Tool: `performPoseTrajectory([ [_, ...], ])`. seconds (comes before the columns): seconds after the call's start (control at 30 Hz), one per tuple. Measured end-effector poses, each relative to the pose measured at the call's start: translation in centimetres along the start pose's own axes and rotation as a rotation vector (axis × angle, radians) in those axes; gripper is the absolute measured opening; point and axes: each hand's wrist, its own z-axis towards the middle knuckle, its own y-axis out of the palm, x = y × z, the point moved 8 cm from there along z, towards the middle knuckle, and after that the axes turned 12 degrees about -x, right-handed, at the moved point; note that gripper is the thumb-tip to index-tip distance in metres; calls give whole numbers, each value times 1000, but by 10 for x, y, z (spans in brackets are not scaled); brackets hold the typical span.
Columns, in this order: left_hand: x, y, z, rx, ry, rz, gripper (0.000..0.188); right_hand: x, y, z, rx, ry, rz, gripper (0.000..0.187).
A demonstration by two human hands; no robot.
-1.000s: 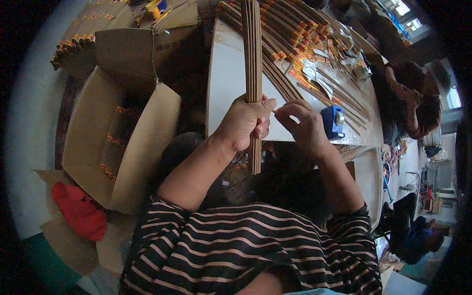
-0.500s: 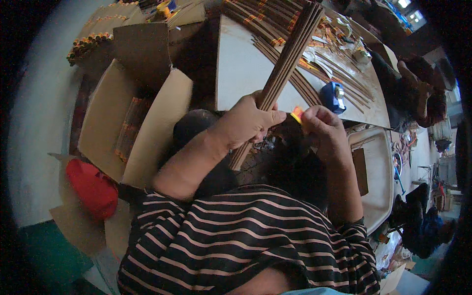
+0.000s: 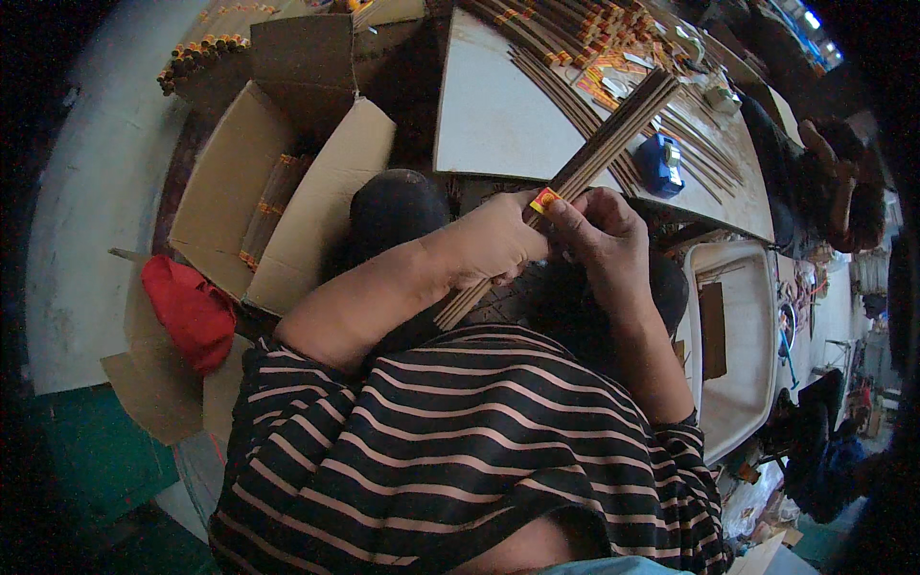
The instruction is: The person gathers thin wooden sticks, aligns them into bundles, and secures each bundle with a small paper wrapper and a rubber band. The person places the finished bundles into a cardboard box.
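A bundle of long thin brown sticks (image 3: 613,134), like incense sticks, slants across my lap, its far end up over the table. My left hand (image 3: 498,240) is wrapped round its lower part. Against the bundle, just above the left hand, lies a small red and yellow paper label (image 3: 543,199). My right hand (image 3: 604,225) pinches that label at its right edge with thumb and fingers; the fingers behind the bundle are partly hidden. A blue tape dispenser (image 3: 659,165) stands on the table beyond my right hand.
The white table (image 3: 489,105) carries loose sticks and labelled bundles (image 3: 522,34). At left an open cardboard box (image 3: 216,192) holds more bundles, with a red cloth item (image 3: 192,311) nearby. A white tub (image 3: 762,374) stands at right. Another person (image 3: 843,182) sits beyond the table.
My right hand has brought the label leftward onto the bundle. The bundle has tilted further right, and the whole view has shifted slightly.
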Motion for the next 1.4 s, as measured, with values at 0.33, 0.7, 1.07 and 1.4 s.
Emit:
performPoseTrajectory([
  [0.33,-14,5,5,52,-80,43,35,9,-4,-10,72,-43,-62,22],
  [0.7,-15,2,12,46,-94,21,39,12,-5,-7,90,-27,42,21],
  [1.07,-15,6,12,61,-137,75,33,23,-11,-8,97,-7,22,21],
  [1.4,-11,9,16,-30,-51,98,40,15,-11,-11,118,-20,41,23],
])
